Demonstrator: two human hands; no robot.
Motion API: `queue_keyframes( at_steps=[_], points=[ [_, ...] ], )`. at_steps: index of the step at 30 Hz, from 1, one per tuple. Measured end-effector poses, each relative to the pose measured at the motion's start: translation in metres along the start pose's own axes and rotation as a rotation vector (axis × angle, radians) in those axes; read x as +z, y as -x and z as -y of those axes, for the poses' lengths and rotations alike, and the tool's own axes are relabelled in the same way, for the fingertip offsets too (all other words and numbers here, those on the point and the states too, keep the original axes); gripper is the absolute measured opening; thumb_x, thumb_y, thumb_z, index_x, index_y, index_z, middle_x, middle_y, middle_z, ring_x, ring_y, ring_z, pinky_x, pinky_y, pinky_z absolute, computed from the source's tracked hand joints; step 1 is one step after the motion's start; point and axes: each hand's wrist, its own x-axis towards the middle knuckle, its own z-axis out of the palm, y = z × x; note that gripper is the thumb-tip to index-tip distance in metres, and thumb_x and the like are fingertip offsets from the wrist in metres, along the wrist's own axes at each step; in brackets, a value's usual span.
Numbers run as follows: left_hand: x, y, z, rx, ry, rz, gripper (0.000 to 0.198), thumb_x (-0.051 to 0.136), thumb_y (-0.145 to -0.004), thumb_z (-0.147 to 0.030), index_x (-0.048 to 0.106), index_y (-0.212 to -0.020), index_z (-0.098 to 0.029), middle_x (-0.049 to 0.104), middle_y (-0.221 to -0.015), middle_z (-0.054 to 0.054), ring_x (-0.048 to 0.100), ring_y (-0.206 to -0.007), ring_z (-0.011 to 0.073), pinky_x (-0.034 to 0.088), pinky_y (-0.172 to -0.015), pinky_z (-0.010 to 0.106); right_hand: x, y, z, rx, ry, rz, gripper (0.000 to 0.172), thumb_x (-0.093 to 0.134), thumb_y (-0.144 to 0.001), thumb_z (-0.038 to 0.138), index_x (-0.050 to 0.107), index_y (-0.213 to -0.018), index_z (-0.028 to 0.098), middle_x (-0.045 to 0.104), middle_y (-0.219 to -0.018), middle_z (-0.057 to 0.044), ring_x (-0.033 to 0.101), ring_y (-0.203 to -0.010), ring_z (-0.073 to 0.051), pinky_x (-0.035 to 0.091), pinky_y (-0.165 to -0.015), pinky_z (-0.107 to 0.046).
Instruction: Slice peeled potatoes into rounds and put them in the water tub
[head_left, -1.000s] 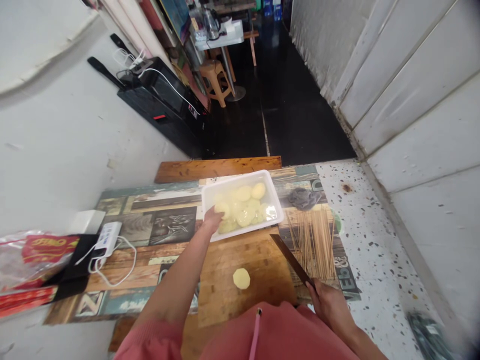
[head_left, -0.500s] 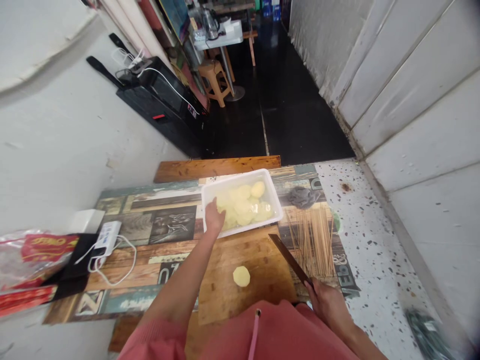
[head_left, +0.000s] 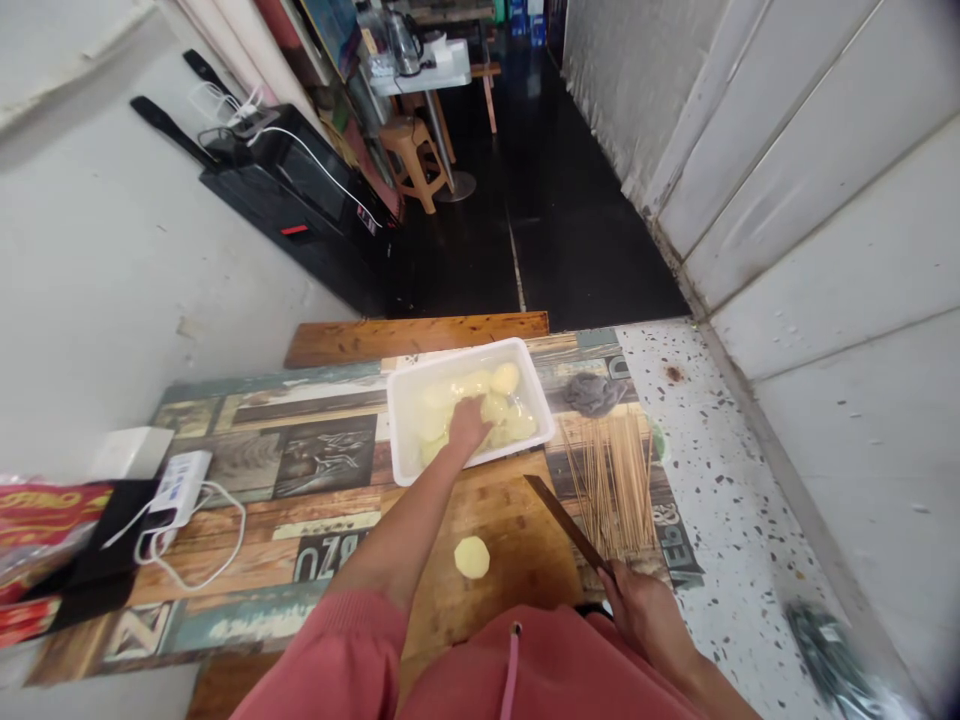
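My left hand (head_left: 469,422) reaches into a white plastic tub (head_left: 400,440), among several peeled potatoes (head_left: 505,378) that look to be in water. Its thumb stands apart from the fingers, and the fingertips are partly hidden among the potatoes. My right hand (head_left: 637,600) is closed round the handle of a knife (head_left: 564,520), whose dark blade points forward and left over the right edge of the wooden cutting board (head_left: 517,520). One pale, flat-faced potato piece (head_left: 472,557) lies on the board, apart from both hands.
Thin wooden skewers (head_left: 622,480) lie spread right of the board, below a crumpled grey cloth (head_left: 594,394). A white power strip (head_left: 180,485) with its cable lies on the left of the patterned table (head_left: 330,455). Beyond the table's far edge is a wooden bench (head_left: 420,335).
My left hand has moved rightward inside the tub, from its left end to the middle of the potatoes. The right hand still holds the knife. The view has shifted slightly.
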Motion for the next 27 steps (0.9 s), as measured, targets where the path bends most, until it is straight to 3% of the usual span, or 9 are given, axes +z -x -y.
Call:
queue_keyframes(
  at_steps=[6, 10, 16, 20, 22, 27],
  points=[
    [-0.003, 0.005, -0.002, -0.098, -0.034, -0.023, 0.029, 0.062, -0.075, -0.016, 0.061, -0.104, -0.014, 0.064, -0.103, 0.014, 0.058, -0.104, 0.0301, 0.041, -0.095, 0.041, 0.001, 0.0, -0.001, 0.004, -0.006, 0.0, 0.041, 0.025, -0.1, 0.028, 0.056, -0.074, 0.019, 0.065, -0.057, -0.004, 0.063, -0.049, -0.017, 0.03, -0.048, -0.027],
    [-0.012, 0.008, 0.004, -0.173, 0.005, -0.071, 0.028, 0.06, -0.077, -0.018, 0.065, -0.104, -0.013, 0.067, -0.102, 0.015, 0.06, -0.103, 0.0314, 0.043, -0.095, 0.043, 0.003, -0.004, -0.001, -0.007, -0.002, 0.003, 0.042, 0.025, -0.1, 0.03, 0.056, -0.074, 0.019, 0.065, -0.057, -0.004, 0.063, -0.05, -0.016, 0.029, -0.048, -0.027],
    [-0.051, 0.018, 0.014, -0.142, 0.109, -0.152, 0.033, 0.055, -0.075, -0.01, 0.069, -0.104, -0.017, 0.07, -0.099, 0.01, 0.061, -0.104, 0.0274, 0.043, -0.1, 0.039, 0.004, -0.009, -0.001, -0.034, 0.023, -0.03, 0.046, 0.022, -0.101, 0.032, 0.056, -0.072, 0.019, 0.064, -0.055, -0.004, 0.06, -0.046, -0.015, 0.028, -0.047, -0.027],
    [-0.078, 0.055, 0.019, -0.087, 0.11, -0.215, 0.036, 0.053, -0.079, -0.013, 0.066, -0.112, -0.016, 0.065, -0.113, 0.014, 0.053, -0.116, 0.0292, 0.033, -0.109, 0.041, 0.004, -0.011, -0.002, -0.032, 0.017, 0.01, 0.047, 0.022, -0.101, 0.034, 0.057, -0.073, 0.019, 0.063, -0.054, -0.003, 0.059, -0.047, -0.015, 0.027, -0.047, -0.027],
    [-0.085, 0.085, 0.023, -0.002, 0.117, -0.159, 0.031, 0.055, -0.082, -0.021, 0.067, -0.111, -0.019, 0.064, -0.112, 0.013, 0.052, -0.117, 0.0295, 0.03, -0.111, 0.043, 0.002, -0.012, -0.003, -0.032, 0.003, 0.032, 0.048, 0.022, -0.101, 0.035, 0.058, -0.073, 0.018, 0.063, -0.054, -0.004, 0.058, -0.047, -0.014, 0.027, -0.047, -0.027],
    [-0.079, 0.165, 0.03, 0.233, 0.117, 0.279, 0.029, 0.063, -0.08, -0.035, 0.07, -0.106, -0.025, 0.066, -0.109, 0.012, 0.057, -0.108, 0.0292, 0.035, -0.107, 0.047, -0.003, -0.016, -0.002, -0.048, -0.004, 0.087, 0.048, 0.021, -0.101, 0.036, 0.058, -0.076, 0.017, 0.063, -0.056, -0.004, 0.058, -0.048, -0.014, 0.027, -0.049, -0.026]
  ],
)
